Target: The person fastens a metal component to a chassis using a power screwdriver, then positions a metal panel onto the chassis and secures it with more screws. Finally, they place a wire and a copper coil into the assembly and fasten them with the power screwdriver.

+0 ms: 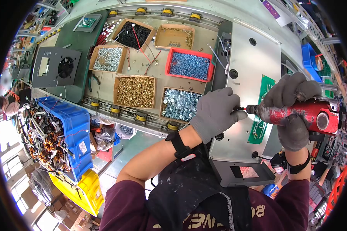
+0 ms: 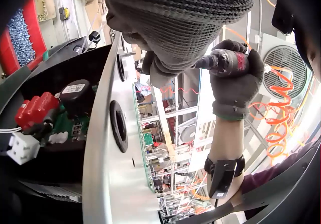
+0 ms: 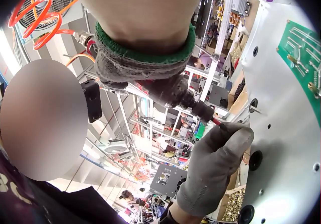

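My gloved right hand [image 1: 294, 133] grips a red air screwdriver [image 1: 312, 115], its fingers wrapped round the body. The tool points left, toward my gloved left hand [image 1: 219, 113]. Thumb and fingers of that hand pinch at the tip of the driver bit [image 3: 216, 122]; any screw there is hidden inside the fingertips. Both hands are above a silver metal panel [image 1: 235, 134] with black grommets [image 2: 119, 126]. A green circuit board [image 1: 254, 133] stands along the panel, partly covered by the tool in the head view.
Left of the panel are a red tray [image 1: 168, 69] of blue screws and open boxes of brass [image 1: 115, 90] and silver fasteners [image 1: 181, 104]. A blue crate [image 1: 79, 134] holds wired parts. Inside the housing, red components [image 2: 37, 111] show. An orange coiled hose [image 2: 281, 103] hangs behind the tool.
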Demonstrator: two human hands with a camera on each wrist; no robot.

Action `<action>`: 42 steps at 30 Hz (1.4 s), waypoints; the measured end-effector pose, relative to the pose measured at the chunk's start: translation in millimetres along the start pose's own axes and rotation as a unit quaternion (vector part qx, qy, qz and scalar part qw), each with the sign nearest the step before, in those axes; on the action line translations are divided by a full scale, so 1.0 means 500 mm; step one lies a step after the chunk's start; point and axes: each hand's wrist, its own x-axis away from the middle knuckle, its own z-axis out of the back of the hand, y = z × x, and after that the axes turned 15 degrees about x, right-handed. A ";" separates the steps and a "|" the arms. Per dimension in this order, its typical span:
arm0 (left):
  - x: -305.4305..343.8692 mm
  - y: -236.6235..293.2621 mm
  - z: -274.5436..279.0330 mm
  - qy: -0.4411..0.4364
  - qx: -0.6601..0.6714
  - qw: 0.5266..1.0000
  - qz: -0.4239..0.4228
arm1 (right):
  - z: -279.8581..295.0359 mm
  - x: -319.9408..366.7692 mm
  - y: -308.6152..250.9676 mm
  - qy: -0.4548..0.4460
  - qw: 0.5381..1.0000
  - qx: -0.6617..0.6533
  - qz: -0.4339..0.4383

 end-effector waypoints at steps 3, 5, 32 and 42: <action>0.000 0.003 0.001 -0.012 -0.010 1.000 0.006 | 0.004 0.001 -0.006 -0.013 1.000 -0.006 -0.007; 0.000 0.004 0.001 -0.014 -0.014 1.000 0.010 | 0.006 0.003 -0.006 -0.015 1.000 -0.012 -0.017; -0.006 -0.043 0.066 0.104 0.543 0.760 0.341 | -0.001 0.015 0.060 0.021 0.997 0.076 0.009; 0.014 -0.046 0.060 0.063 0.538 0.761 0.357 | 0.006 0.000 0.045 -0.036 0.997 0.069 -0.015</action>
